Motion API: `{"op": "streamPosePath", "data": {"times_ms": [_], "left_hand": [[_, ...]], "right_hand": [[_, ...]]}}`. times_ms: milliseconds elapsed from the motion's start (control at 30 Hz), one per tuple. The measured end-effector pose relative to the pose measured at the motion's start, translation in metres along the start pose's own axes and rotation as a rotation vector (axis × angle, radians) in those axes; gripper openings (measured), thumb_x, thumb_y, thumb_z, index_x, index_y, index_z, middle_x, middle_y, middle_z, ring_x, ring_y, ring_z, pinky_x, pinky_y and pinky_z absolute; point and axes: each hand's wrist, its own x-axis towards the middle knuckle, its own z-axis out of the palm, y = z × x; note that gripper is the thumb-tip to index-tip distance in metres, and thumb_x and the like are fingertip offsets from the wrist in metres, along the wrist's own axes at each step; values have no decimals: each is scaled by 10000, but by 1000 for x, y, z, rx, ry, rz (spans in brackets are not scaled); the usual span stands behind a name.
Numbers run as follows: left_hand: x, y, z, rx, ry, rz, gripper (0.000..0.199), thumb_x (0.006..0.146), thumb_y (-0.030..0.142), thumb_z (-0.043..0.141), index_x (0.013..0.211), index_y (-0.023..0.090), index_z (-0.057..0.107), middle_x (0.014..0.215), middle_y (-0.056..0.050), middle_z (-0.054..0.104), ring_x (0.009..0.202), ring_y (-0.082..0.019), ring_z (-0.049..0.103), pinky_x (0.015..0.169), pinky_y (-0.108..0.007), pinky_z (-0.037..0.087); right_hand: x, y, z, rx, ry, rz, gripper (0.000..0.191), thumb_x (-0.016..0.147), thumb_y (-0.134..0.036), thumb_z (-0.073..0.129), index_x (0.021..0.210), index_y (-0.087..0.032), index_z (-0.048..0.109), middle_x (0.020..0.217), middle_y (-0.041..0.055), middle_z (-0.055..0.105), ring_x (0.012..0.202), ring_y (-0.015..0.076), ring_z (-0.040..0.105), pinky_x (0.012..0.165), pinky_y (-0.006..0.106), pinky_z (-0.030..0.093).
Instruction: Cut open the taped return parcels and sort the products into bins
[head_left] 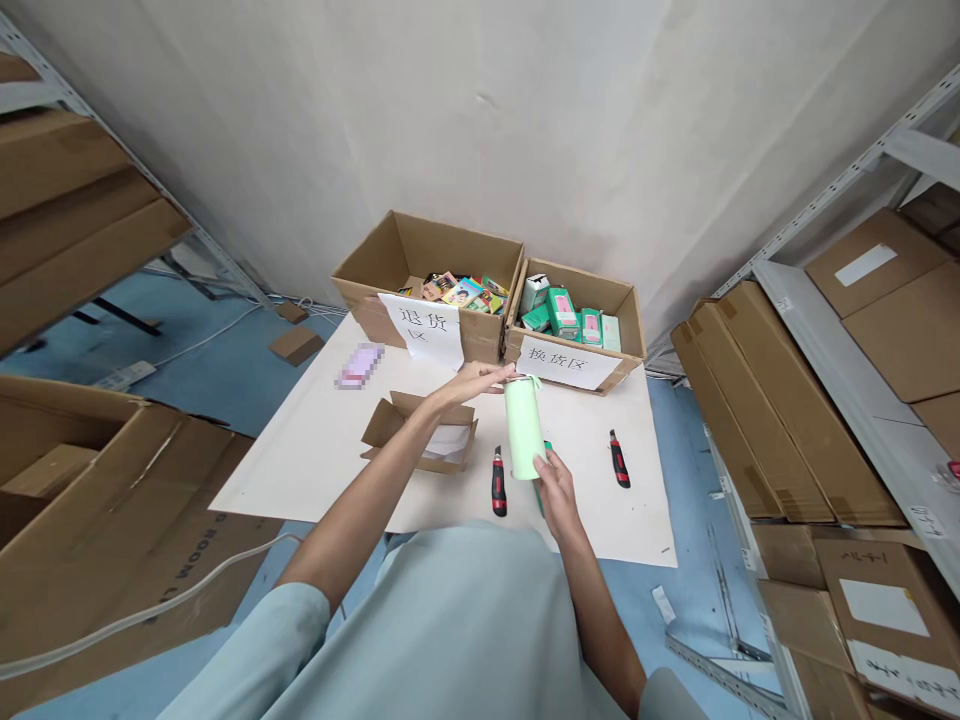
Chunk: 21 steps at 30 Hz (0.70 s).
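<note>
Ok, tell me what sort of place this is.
Probably a stockroom's returns corner: cartons on metal shelving, plus a returns sign and an exchanges sign in Chinese.

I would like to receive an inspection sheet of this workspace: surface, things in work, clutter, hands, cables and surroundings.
Surface: white tabletop; open boxes of packets, left and right, at its far side.
Things in work: pale green cylinder; small open carton nearby.
Clutter: near cutter and far-right cutter; blurred purple item.
Hands: left hand at the cylinder's top; right hand grips its lower end.
Cables: white cable, lower left.
Surroundings: blue floor; shelving with cardboard cartons on both sides.
</note>
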Motion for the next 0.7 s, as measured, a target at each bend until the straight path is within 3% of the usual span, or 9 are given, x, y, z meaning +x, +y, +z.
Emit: {"op": "streamPosePath", "data": {"times_ms": [67, 167, 267, 367, 467, 533, 633, 700], "left_hand": [[-2, -1, 3, -75, -25, 32, 762, 722, 854, 889, 1063, 172, 906, 1287, -195, 825, 1340, -395, 694, 1121, -496, 576], [-5, -3, 11, -215, -61, 75, 669, 721, 703, 982, 1148, 198, 880, 1356, -175, 799, 1315, -358, 706, 1127, -487, 564], [-7, -8, 19, -330, -50, 81, 632, 680, 557, 1048, 1164, 212, 829, 1305, -141, 804, 1180, -292, 745, 1050, -449, 592], [-6, -13, 24, -365, -14, 54, 653, 655, 540, 1055, 1141, 208, 772, 1190, -114, 813, 1042, -247, 754, 967, -420, 609], [-4, -17, 25, -314, 41, 38, 703, 641, 599, 1039, 1146, 204, 748, 1173, -115, 807, 1062, -259, 754, 950, -411, 608], [-3, -19, 25, -265, 87, 31, 748, 609, 631, 1041, 1150, 206, 747, 1192, -121, 802, 1119, -282, 748, 957, -413, 607], [-2, -23, 31, -186, 195, 17, 794, 558, 646, 1054, 1146, 208, 749, 1260, -128, 791, 1175, -300, 730, 948, -403, 614], [-2, -28, 38, -131, 280, 23, 796, 558, 675, 1041, 1129, 204, 749, 1334, -137, 773, 1181, -300, 719, 931, -391, 625]], "right_hand": [[-3, -6, 4, 232, -91, 105, 538, 898, -689, 812, 1185, -244, 722, 1199, 113, 792, 1191, 349, 762, 996, 529, 665], [-7, -15, 9, 426, -152, 214, 578, 890, -742, 793, 1195, -253, 746, 1119, 102, 813, 1102, 346, 785, 1012, 580, 662], [-8, -19, 11, 470, -189, 274, 615, 893, -807, 738, 1128, -241, 770, 1024, 99, 817, 1018, 320, 794, 1106, 575, 621], [-7, -20, 9, 440, -233, 302, 655, 897, -842, 708, 1141, -237, 766, 986, 101, 820, 982, 326, 806, 1092, 590, 622], [-4, -18, 4, 353, -232, 271, 737, 903, -879, 686, 1256, -234, 735, 1038, 128, 828, 1026, 364, 818, 998, 609, 657], [-3, -14, 1, 228, -178, 171, 785, 912, -870, 695, 1371, -233, 693, 1227, 155, 806, 1101, 365, 812, 992, 585, 669], [-1, -7, -3, -152, -4, -43, 966, 827, -733, 879, 1601, -260, 548, 1587, 170, 631, 1292, 358, 747, 1049, 514, 665], [0, -2, -3, -431, 118, -135, 1106, 781, -642, 944, 1699, -275, 447, 1694, 176, 534, 1409, 376, 673, 1065, 491, 661]]}}
